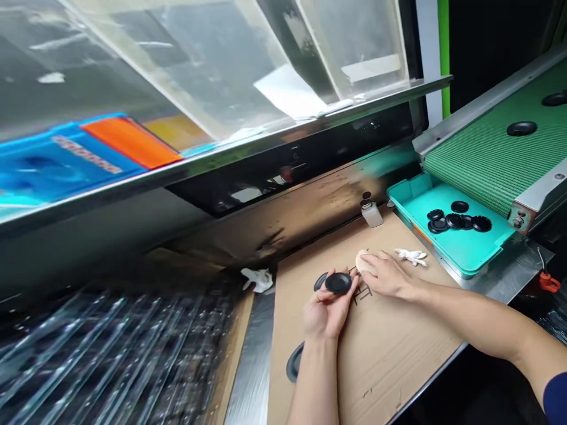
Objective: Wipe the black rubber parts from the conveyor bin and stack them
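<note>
your left hand [326, 313] is palm up over the card [398, 348], its thumb and fingers closed about the edge of a black disc [339, 284], which sits level above the palm. a second disc [319, 282] shows just behind that thumb, partly hidden; you cannot tell from here whether it is held too or lies on the card. your right hand [386, 275] is just beside, palm down, fingertips on a pale pad [362, 261]; whether they pinch it or only press on it, you cannot tell. a third disc [294, 362] lies on the card, partly covered by your left forearm. past your right hand is a white rag [411, 256], and near the card's far edge stands a bottle [372, 215]. to your right, the teal tray [463, 252] holds several black discs in a loose cluster, below the end of the green belt [482, 156], which carries two more. another white rag [258, 280] lies left of the card, near blurred clear plastic [110, 348].
</note>
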### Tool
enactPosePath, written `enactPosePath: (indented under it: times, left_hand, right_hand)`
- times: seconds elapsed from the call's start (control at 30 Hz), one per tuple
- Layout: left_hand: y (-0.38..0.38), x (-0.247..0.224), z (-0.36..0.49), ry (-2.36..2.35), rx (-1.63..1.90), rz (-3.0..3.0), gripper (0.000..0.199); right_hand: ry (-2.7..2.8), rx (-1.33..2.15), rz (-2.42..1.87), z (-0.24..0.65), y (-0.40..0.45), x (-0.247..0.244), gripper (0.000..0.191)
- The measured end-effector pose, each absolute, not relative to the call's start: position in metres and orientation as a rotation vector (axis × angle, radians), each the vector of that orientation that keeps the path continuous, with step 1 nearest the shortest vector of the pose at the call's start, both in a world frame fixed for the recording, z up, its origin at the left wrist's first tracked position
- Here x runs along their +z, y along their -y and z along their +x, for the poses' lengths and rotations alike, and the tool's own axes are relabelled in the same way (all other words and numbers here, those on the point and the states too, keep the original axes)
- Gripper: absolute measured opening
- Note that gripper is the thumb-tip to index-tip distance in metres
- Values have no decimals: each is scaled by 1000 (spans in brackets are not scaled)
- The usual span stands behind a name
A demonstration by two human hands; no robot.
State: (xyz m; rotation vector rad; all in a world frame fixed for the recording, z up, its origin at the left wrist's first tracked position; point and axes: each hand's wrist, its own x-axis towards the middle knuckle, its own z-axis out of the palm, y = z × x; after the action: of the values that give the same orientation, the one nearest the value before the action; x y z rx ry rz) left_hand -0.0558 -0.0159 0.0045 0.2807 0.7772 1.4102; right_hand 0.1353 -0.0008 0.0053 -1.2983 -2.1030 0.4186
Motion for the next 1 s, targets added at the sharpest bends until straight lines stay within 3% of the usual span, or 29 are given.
enactPosePath:
  times: [0.1, 0.2, 0.37, 0.8, 1.0]
  left_hand:
    - [18, 6, -40, -685, 1352, 294, 22]
    - [22, 7, -25, -700, 1308, 282, 37]
    - [18, 3, -19, -752, 1362, 240, 45]
    - [15, 5, -22, -793, 1457, 189, 43]
    - [23, 11, -22, -745, 1305, 232, 45]
  right_hand:
    - [2204, 414, -1027, 121, 12, 4, 36]
    - [2368, 265, -1032, 108, 24, 8, 36]
    - [2431, 57, -1263, 99, 34, 17, 44]
    - [2525, -51, -1158, 102, 33, 14, 41]
    - [2519, 0, -1142, 109, 24, 19, 40]
